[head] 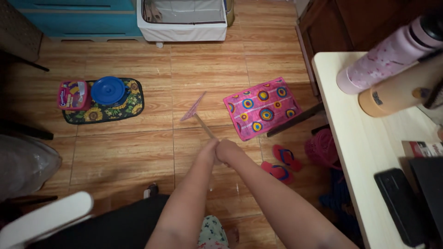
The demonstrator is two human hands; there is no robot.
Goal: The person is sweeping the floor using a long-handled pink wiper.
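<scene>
Far left: a sunflower mat [104, 110] flat on the tiled floor [124, 152], bearing a pink box [73, 95] and, just beside it, a blue lidded pot [109, 90]. Near left: a white chair arm [46, 219] and a grey bag [23, 163]. Far middle: a white bin [182, 20] against the wall line, beside a teal drawer unit [76, 18]. Centre: left hand [210, 150] and right hand [227, 151] clenched together, touching, both wrapped round the near end of a thin wooden stick [204, 126]. Long axis of the stick running from the fists up and to the far left, ending in a flat pink head [194, 108] tilted over bare tiles; left hand marginally nearer that head. Open floor between mat and head, and toward the bin. Right of the head, close by: a pink cloth with ringed circles [262, 108]. Nearer and right: red slippers [281, 163], then the pale desk edge [341, 152], with a pink bottle [387, 53] and a black phone [400, 205] on top.
</scene>
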